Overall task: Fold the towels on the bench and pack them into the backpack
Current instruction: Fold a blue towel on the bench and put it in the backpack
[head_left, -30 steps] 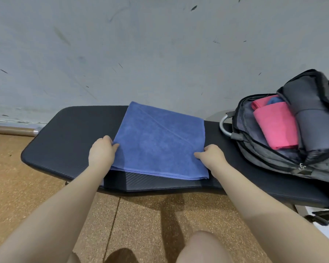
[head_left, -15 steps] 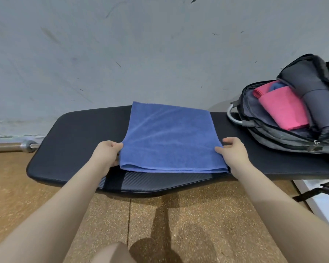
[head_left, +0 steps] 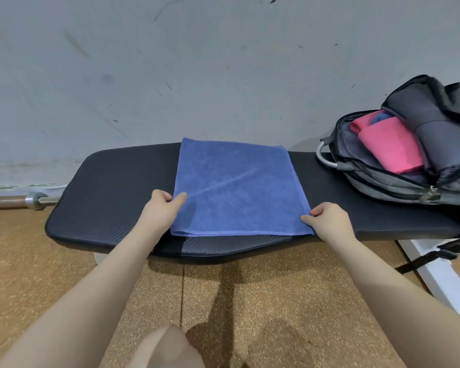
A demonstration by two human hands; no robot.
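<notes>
Since a moment ago, left hand (head_left: 162, 211) has shifted its thumb onto the folded blue terry towel (head_left: 238, 189), flat mid-bench (head_left: 112, 195). Both hands pinch its near corners, right hand (head_left: 327, 221) opposite.

1. A pale grey wall (head_left: 197, 70) fills the upper half of the frame, marked with dark scuffs and streaks.
2. A brown, speckled cork-like floor (head_left: 276, 314) covers the lower part, with a straight seam running up the middle.
3. At the left edge, a metal bar (head_left: 19, 201) lies along the foot of the wall.
4. At the lower right, a white frame piece (head_left: 436, 272) slants across the floor.
</notes>
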